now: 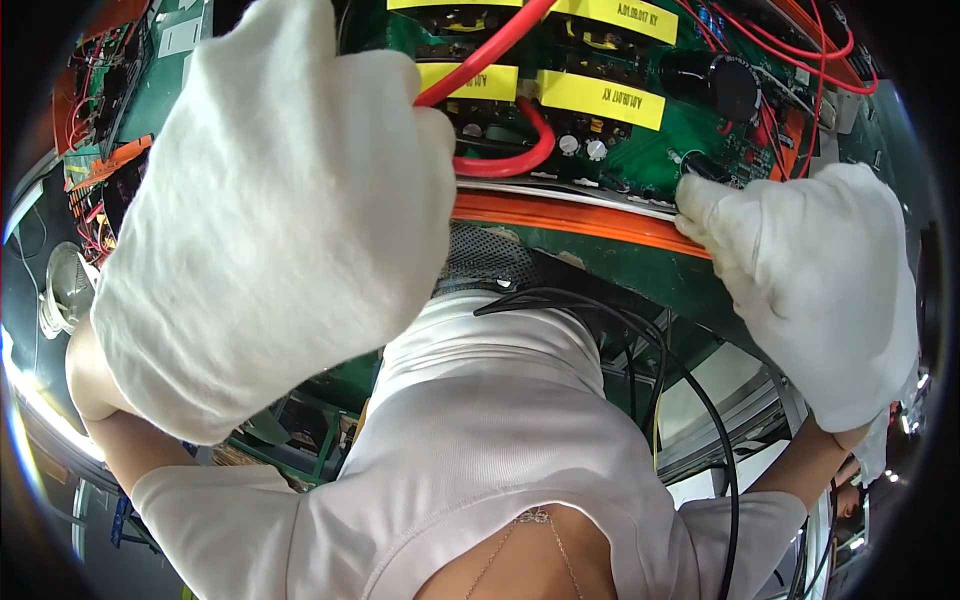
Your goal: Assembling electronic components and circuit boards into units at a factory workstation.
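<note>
A green circuit board (635, 152) is lying near the front edge of the green table (640, 275), and it is carrying yellow labels (600, 98) and a large black capacitor (712, 85). A thick red cable (490, 55) is bending over it and is running behind the gloved left hand (290, 190); these fingers are curling, but I cannot tell if the grip is closing on the cable. The right hand (815, 270), also gloved, is bunching its fingertips beside an orange rail (580, 222) along the board's front edge; its grip is hiding from view.
</note>
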`<state>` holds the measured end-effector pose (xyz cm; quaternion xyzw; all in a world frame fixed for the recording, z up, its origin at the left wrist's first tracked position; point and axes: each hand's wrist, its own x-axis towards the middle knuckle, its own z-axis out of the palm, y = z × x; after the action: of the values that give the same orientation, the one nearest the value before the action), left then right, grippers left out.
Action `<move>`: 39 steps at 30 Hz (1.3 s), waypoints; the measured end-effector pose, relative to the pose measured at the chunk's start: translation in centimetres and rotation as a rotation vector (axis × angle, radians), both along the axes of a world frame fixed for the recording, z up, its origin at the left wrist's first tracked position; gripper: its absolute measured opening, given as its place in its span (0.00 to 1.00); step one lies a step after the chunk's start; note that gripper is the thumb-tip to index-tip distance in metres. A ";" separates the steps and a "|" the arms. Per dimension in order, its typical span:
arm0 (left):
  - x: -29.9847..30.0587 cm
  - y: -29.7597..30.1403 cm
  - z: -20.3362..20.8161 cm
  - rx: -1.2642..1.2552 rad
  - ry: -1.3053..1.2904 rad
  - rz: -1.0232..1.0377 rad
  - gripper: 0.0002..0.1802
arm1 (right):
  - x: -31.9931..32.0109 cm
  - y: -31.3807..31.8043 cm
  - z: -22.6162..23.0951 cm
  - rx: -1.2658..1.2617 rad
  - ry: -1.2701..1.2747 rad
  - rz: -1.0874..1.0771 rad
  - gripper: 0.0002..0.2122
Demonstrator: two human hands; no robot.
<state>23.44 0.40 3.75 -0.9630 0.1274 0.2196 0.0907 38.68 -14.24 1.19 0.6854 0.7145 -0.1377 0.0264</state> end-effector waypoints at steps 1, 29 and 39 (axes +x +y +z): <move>0.0 -0.1 0.0 -0.005 -0.008 0.002 0.09 | 0.0 0.1 0.1 -0.043 -0.009 -0.031 0.06; -2.9 2.7 -2.7 -0.217 -0.358 -0.016 0.13 | -0.2 3.2 -0.2 -0.105 0.164 0.114 0.02; -3.9 3.1 -3.2 -0.173 -0.327 0.062 0.11 | 0.6 3.5 -1.0 -0.124 0.196 0.253 0.03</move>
<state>19.56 3.51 0.60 -0.9935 0.0995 0.0509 0.0204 39.32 -10.76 0.19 0.5702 0.7845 -0.2432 0.0162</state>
